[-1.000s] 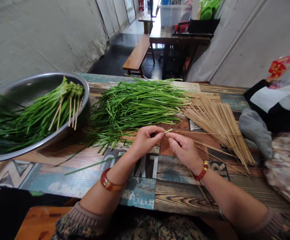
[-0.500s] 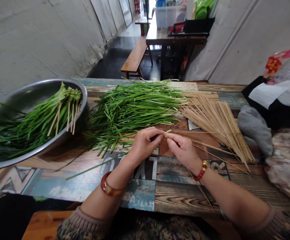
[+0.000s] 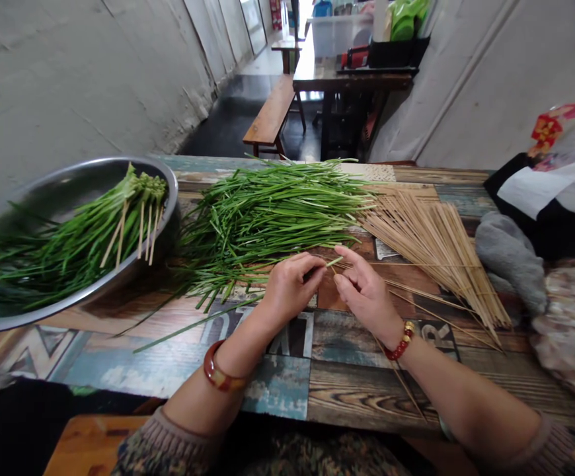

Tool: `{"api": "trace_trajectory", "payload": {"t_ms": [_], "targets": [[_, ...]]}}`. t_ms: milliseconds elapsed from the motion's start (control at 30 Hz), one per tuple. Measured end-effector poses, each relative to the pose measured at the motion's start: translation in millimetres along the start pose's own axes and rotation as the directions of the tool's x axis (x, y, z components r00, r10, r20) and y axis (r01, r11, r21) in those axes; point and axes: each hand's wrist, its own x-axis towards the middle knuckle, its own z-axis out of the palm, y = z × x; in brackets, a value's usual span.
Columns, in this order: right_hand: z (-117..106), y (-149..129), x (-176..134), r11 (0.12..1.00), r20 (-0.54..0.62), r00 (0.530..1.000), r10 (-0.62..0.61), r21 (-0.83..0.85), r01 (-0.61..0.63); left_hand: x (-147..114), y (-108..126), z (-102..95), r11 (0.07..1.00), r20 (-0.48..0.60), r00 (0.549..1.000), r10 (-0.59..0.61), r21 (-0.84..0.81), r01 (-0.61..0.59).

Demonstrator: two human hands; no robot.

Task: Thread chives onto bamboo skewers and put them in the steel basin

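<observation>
My left hand (image 3: 292, 284) pinches a green chive stalk (image 3: 336, 262) between thumb and fingers, its pale end poking out to the right. Close beside it, my right hand (image 3: 367, 291) is closed around a thin bamboo skewer (image 3: 402, 380). The skewer's tip shows by the thumb, and its long end comes out under the wrist. My right index finger is raised off the stalk. Behind my left hand lies a big heap of garlic chives (image 3: 277, 205). A fan of bamboo skewers (image 3: 436, 244) spreads to the right of the heap.
On the left, a steel basin (image 3: 171, 192) holds skewered chive bundles (image 3: 136, 192). To the right are a grey cloth (image 3: 508, 258), a filled clear plastic bag (image 3: 572, 324) and a black container (image 3: 565, 228). A bench (image 3: 272, 112) and another table (image 3: 357, 80) stand beyond the patchwork tabletop (image 3: 357, 390).
My right index finger has lifted away from the stalk's end, and my right hand has parted slightly from the left. My left hand keeps its pinch. The view has shifted a little.
</observation>
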Motion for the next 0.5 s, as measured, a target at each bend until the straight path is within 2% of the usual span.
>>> {"api": "trace_trajectory", "payload": {"t_ms": [233, 500], "targets": [[-1.0, 1.3, -2.0, 0.998, -0.001, 0.999, -0.038, -0.055, 0.038, 2.8, 1.4, -2.4, 0.995, 0.040, 0.998, -0.044, -0.086, 0.047], [-0.6, 2.6, -3.2, 0.996, 0.003, 1.000, -0.007, -0.090, 0.007, 2.1, 2.8, -2.5, 0.992, 0.095, 0.994, -0.062, -0.101, 0.072]]}}
